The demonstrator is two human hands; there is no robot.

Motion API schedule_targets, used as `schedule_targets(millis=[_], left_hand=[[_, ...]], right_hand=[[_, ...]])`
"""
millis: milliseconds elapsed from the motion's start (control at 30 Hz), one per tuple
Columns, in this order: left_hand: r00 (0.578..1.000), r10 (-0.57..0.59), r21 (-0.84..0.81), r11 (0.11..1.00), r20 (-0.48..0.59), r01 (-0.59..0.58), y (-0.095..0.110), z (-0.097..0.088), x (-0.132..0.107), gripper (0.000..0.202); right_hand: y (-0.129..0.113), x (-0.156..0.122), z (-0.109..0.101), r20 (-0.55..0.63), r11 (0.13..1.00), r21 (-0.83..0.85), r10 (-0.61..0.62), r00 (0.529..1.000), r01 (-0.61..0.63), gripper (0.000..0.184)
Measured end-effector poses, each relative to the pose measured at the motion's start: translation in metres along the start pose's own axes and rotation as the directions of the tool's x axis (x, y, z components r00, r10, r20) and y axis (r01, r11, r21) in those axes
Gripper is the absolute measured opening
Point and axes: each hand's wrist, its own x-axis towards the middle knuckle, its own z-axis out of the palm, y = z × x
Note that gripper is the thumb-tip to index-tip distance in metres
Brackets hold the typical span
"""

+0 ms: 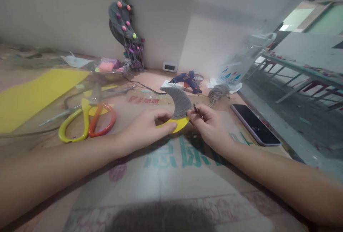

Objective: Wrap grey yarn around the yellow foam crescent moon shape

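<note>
A yellow crescent cutout [182,124], its upper part wound closely with grey yarn [180,101], is held up above the table. My left hand [150,126] pinches its lower left end, thumb in front over the bare yellow part. At the right edge of the crescent, my right hand [205,119] is closed, thumb and forefinger pressed against the yarn's lower end. A thin dark pointed thing [195,108] sticks up from the right fingers; its kind cannot be made out. Behind the right hand lies a loose bundle of grey yarn [219,93].
Yellow-and-red-handled scissors [87,123] and a yellow sheet [40,98] lie left. A blue glue gun [187,81] is behind the crescent. To the right lie a phone [254,124] and a clear bottle [235,64]. A decorated grey crescent [122,25] leans against the wall.
</note>
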Motion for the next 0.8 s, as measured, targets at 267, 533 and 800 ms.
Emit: schedule_targets(millis=[267,533,800], left_hand=[[0.999,-0.047,-0.097,0.994,0.005,0.048,-0.005,0.0,0.0,0.028],[1.0,-0.029,-0.036,0.999,-0.003,0.029,0.0,-0.001,-0.003,0.029],[0.999,-0.022,-0.06,0.998,0.023,0.024,0.005,-0.002,-0.007,0.027]], right_hand=[[-0.003,-0.005,-0.023,0.067,0.878,-0.278,-0.386,0.92,0.389,0.025],[-0.004,-0.003,-0.024,0.284,0.479,-0.571,-0.646,0.708,0.667,0.008],[-0.004,-0.002,-0.025,0.32,0.42,-0.59,-0.662,0.677,0.69,0.009]])
